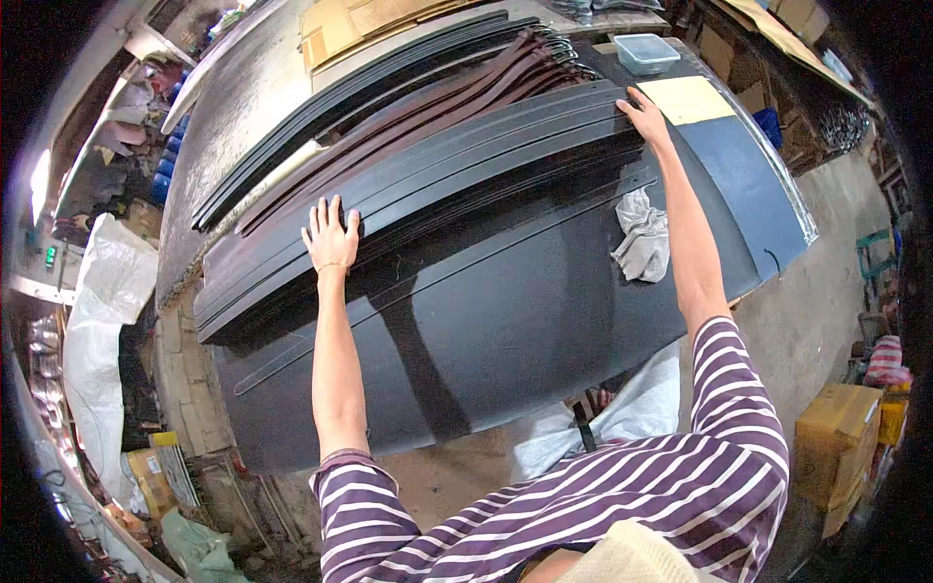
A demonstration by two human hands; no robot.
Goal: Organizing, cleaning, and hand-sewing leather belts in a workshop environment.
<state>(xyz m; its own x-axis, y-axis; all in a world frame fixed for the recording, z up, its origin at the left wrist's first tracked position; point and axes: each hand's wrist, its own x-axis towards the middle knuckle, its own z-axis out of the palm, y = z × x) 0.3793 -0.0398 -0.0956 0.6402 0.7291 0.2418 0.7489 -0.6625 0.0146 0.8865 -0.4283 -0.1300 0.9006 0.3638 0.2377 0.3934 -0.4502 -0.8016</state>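
Note:
Long black strips [466, 165], like belt straps, lie side by side in a thick layered stack across the dark-topped table. My left hand [332, 236] rests flat on the left part of the stack, fingers spread. At the stack's right end is my right hand [646, 119], its fingers stretched out and touching the strip ends. Just beyond lie dark brown straps [466, 95] with metal, buckle-like pieces at their right ends. A single thin black strip [428, 284] lies apart on the near side. Beside my right forearm sits a crumpled grey cloth [641, 236].
More black strips [340, 115] lie farther back, near flat cardboard [364, 29]. A clear plastic container [646, 54] and a pale yellow sheet [690, 100] are at the far right. Cardboard boxes [836, 442] stand right of me. A white sack [102, 340] hangs at left.

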